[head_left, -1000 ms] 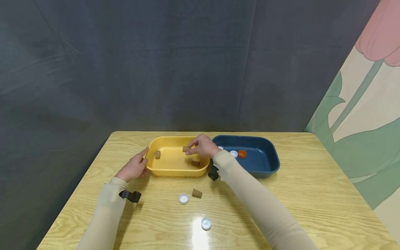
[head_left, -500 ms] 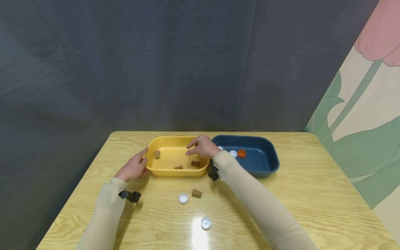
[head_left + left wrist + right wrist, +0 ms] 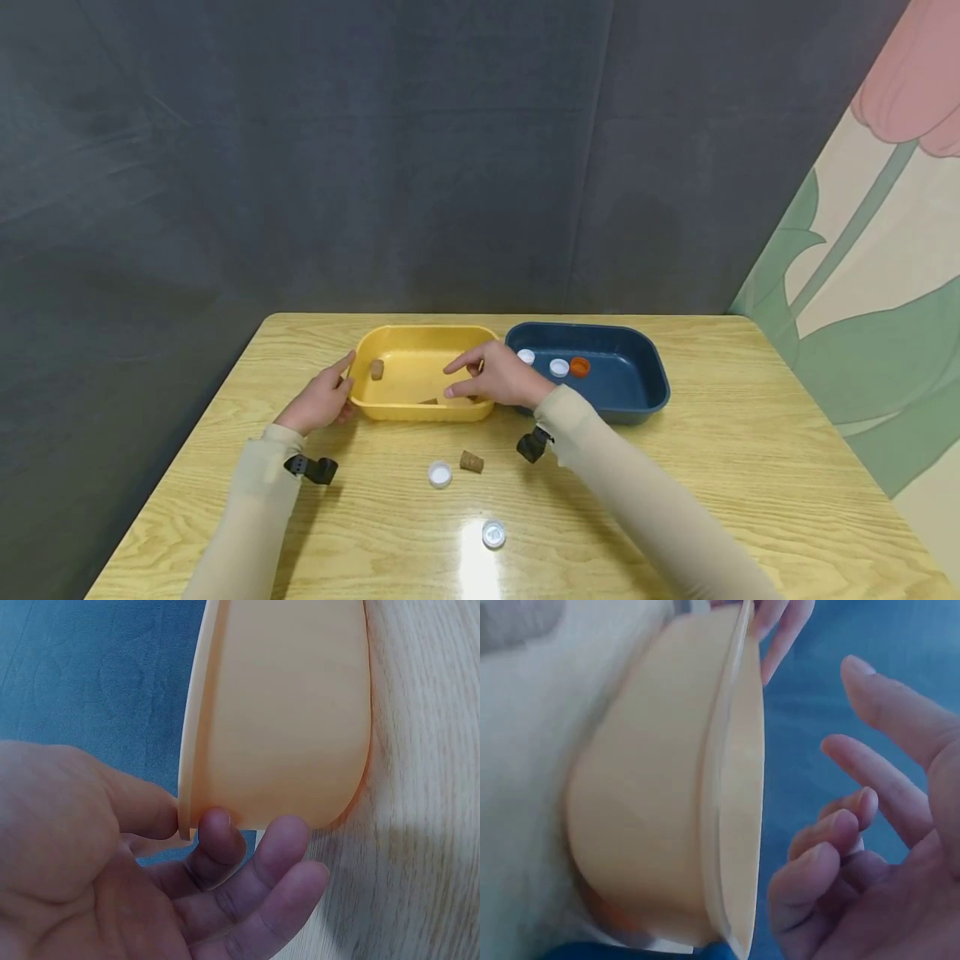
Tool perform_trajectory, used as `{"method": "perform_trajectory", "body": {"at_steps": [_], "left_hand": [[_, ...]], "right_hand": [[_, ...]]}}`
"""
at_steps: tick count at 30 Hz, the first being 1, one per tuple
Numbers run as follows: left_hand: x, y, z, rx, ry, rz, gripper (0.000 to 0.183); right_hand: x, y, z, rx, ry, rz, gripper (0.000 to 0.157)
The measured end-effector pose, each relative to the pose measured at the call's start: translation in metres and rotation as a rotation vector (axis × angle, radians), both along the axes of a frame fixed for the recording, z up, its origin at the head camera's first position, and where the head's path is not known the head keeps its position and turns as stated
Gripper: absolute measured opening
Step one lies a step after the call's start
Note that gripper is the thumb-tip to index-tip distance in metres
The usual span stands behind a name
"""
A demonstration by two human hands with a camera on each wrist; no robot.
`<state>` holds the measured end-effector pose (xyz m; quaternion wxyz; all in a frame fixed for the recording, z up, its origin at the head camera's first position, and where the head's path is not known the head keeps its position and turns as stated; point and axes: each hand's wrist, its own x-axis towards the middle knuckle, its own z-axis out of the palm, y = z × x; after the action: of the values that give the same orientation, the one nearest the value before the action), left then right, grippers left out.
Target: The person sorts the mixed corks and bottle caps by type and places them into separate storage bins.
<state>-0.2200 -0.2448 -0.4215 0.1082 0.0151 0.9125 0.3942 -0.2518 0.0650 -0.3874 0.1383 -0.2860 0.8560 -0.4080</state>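
Observation:
My left hand (image 3: 313,404) grips the left end of a yellow plastic tray (image 3: 420,412), thumb at the rim and fingertips against the outer wall (image 3: 292,712). Over the tray's right part hovers my right hand (image 3: 501,375), thumb and index finger apart with nothing between them. In the right wrist view its other fingers (image 3: 806,877) bend loosely beside the tray's rim. One cork (image 3: 377,369) lies at the tray's left end. Another cork (image 3: 429,402) shows partly above the front wall; a third is mostly hidden behind my right hand.
Beside the yellow tray stands a dark blue tray (image 3: 637,414) with white caps (image 3: 559,367) and an orange cap (image 3: 580,367). On the wooden table in front lie a cork (image 3: 471,462), a white cap (image 3: 440,474) and a silvery cap (image 3: 493,534). A dark curtain hangs behind.
My right hand has let go of a cork, which dropped into the yellow tray near its front wall. That hand has then moved slightly right and nearer. The left hand stays put.

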Motion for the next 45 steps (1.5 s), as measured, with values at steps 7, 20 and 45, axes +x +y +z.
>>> {"method": "perform_trajectory", "body": {"at_steps": [7, 20, 45], "left_hand": [[0.001, 0.000, 0.001, 0.005, -0.003, 0.000, 0.056], [0.000, 0.001, 0.001, 0.009, -0.015, 0.001, 0.056], [0.002, 0.001, 0.003, -0.007, -0.004, -0.005, 0.056]], "right_hand": [[0.032, 0.027, -0.016, -0.082, -0.042, 0.200, 0.041], [0.079, 0.063, -0.052, 0.005, -0.041, 0.280, 0.050], [0.096, 0.060, -0.074, 0.149, 0.111, 0.382, 0.051]]}}
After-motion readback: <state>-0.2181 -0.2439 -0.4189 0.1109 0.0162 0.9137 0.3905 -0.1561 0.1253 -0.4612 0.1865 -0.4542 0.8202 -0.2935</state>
